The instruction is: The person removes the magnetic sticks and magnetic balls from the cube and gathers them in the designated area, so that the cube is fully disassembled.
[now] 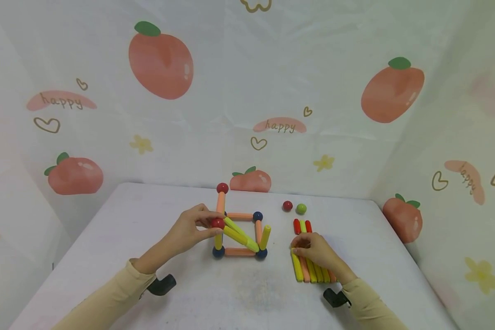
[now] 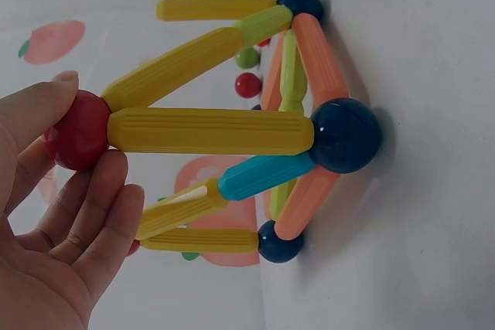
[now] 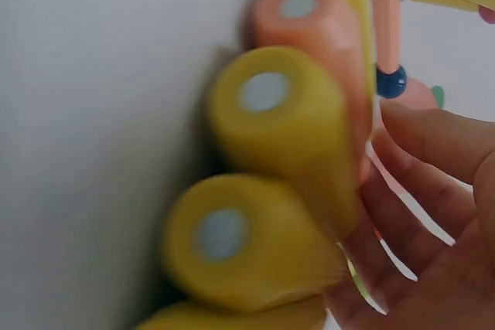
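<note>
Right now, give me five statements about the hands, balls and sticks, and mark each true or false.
1. The left hand pinches a glossy red ball on the stick-and-ball frame. True.

2. In the head view, the loose glossy green ball lies left of the loose glossy red one. False: the loose green ball lies right of the loose red ball.

3. Glossy dark-blue balls sit at the frame's base corners. True.

4. The ridged yellow stick rising from the near right corner carries a red ball. False: that rising yellow stick has a bare upper end.

5. The right hand touches the row's leftmost yellow stick. True.
</note>
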A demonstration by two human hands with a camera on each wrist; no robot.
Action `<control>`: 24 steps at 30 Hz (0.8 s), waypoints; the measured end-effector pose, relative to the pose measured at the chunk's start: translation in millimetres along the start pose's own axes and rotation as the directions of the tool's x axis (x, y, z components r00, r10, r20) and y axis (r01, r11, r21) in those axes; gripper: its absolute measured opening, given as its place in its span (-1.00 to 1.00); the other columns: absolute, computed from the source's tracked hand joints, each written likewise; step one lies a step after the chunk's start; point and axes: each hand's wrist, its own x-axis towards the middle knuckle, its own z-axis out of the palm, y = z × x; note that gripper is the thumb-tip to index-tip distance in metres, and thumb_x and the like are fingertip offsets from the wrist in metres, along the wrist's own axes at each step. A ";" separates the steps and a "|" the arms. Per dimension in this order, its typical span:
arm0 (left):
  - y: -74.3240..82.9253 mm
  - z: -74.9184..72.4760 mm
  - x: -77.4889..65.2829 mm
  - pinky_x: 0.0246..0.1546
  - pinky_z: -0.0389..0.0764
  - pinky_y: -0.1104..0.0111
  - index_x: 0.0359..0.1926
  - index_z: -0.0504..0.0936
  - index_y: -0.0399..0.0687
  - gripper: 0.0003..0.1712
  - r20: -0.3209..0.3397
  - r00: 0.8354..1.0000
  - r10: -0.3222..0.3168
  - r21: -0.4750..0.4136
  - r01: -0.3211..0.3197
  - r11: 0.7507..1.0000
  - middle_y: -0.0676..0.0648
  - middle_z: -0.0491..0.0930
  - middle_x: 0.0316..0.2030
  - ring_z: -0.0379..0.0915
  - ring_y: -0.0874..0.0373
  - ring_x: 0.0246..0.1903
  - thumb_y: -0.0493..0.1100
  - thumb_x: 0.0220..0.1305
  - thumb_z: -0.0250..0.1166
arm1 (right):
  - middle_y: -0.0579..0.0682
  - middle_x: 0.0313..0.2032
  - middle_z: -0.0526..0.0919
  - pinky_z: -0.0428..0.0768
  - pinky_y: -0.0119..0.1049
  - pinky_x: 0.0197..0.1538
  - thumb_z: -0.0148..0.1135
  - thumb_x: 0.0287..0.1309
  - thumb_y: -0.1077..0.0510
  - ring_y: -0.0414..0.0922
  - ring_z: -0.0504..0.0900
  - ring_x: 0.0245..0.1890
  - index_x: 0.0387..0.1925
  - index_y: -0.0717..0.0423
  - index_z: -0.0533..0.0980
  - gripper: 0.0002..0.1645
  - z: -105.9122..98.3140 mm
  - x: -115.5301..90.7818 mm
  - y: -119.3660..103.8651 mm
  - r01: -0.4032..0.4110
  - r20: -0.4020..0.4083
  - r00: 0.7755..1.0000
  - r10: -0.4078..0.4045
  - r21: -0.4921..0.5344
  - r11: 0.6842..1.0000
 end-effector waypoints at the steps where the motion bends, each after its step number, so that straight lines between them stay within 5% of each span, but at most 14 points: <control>1: 0.0 0.1 -0.1 -0.18 0.65 0.50 0.05 0.70 -0.04 -0.55 0.000 1.000 -0.001 0.000 0.001 1.000 0.06 0.51 -0.31 0.53 0.27 -0.29 -0.12 0.09 0.50 | -0.10 -0.27 0.68 0.54 -0.40 -0.11 0.33 0.21 0.16 -0.19 0.55 -0.25 -0.21 0.05 0.64 -0.89 -0.7 -0.2 -2.8 0.007 -0.020 1.000 -0.007 0.000 1.000; 6: 0.2 0.2 -0.3 -0.16 0.68 0.43 0.05 0.70 -0.03 -0.55 0.003 1.000 -0.008 -0.003 0.008 1.000 0.06 0.51 -0.31 0.53 0.27 -0.28 -0.11 0.10 0.50 | 0.02 -0.14 0.72 0.59 -0.45 -0.10 0.33 0.23 0.14 -0.14 0.62 -0.17 -0.07 0.17 0.61 -0.73 -1.5 -1.1 -26.5 0.080 -0.094 0.993 -0.069 0.123 0.989; 11: 0.7 -0.2 -0.1 -0.17 0.67 0.44 0.04 0.71 -0.02 -0.56 0.001 1.000 -0.009 0.000 0.009 1.000 0.06 0.51 -0.32 0.52 0.28 -0.29 -0.11 0.09 0.50 | 0.12 0.03 0.67 0.62 -0.35 0.06 0.35 0.22 0.02 -0.04 0.65 0.01 0.14 0.10 0.51 -0.50 14.5 -0.4 -49.9 0.115 -0.030 0.993 -0.111 0.268 0.957; 15: 1.0 -0.1 0.0 -0.15 0.69 0.38 0.04 0.71 -0.02 -0.56 -0.001 1.000 -0.010 0.001 0.010 1.000 0.07 0.50 -0.32 0.51 0.28 -0.29 -0.10 0.10 0.50 | 0.09 0.03 0.66 0.66 -0.28 0.08 0.35 0.21 0.06 -0.02 0.66 0.02 0.16 0.01 0.50 -0.51 32.6 1.6 -60.7 0.147 -0.067 0.989 -0.134 0.281 0.948; 20: 1.7 0.1 -0.3 -0.13 0.71 0.26 0.05 0.70 -0.04 -0.55 0.005 1.000 -0.010 -0.014 0.010 1.000 0.05 0.50 -0.32 0.52 0.27 -0.29 -0.10 0.10 0.50 | 0.06 -0.04 0.67 0.66 -0.42 -0.04 0.30 0.25 0.15 -0.05 0.67 -0.09 0.14 0.02 0.53 -0.59 47.9 3.6 -65.0 0.175 -0.137 0.980 -0.144 0.256 0.951; 24: 1.8 -0.1 -0.4 -0.14 0.70 0.34 0.04 0.71 0.00 -0.56 -0.001 1.000 -0.007 -0.009 0.007 1.000 0.06 0.50 -0.32 0.52 0.29 -0.29 -0.09 0.10 0.50 | 0.09 -0.04 0.63 0.71 -0.39 -0.12 0.18 0.36 0.15 -0.08 0.67 -0.18 0.18 0.04 0.46 -0.62 54.8 6.5 -65.1 0.166 -0.140 0.981 -0.134 0.248 0.954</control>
